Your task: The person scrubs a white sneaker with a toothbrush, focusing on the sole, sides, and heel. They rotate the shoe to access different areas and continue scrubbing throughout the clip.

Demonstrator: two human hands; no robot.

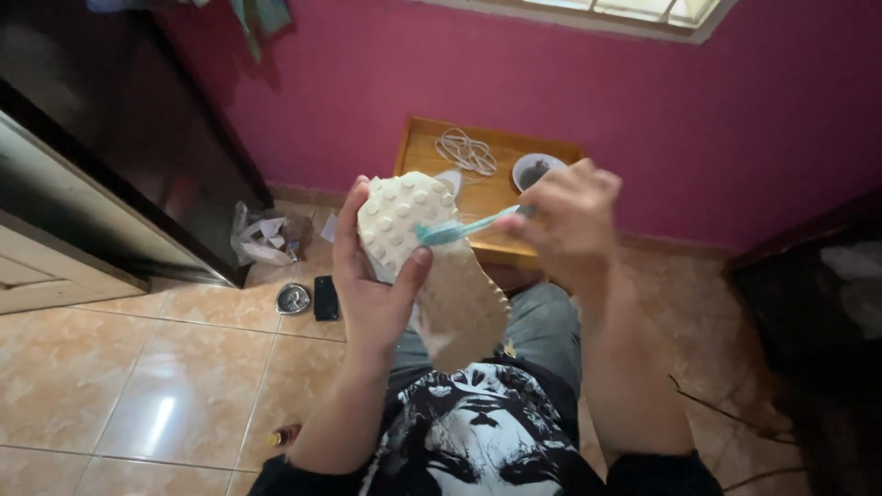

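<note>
Clamping a shoe (432, 266), left hand (372, 285); right hand (570, 220) seemingly pinches a toothbrush (464, 228).

The person wears a black T-shirt (478, 441) with a white graphic print across the chest. Grey-blue jeans (542, 326) cover the legs toward twelve o'clock. Both forearms are bare below short black sleeves (657, 473).

Shoe (432, 266) between both hands, low table (423, 147) behind it (bowl (536, 170) on top), phone (325, 298) on floor left.
</note>
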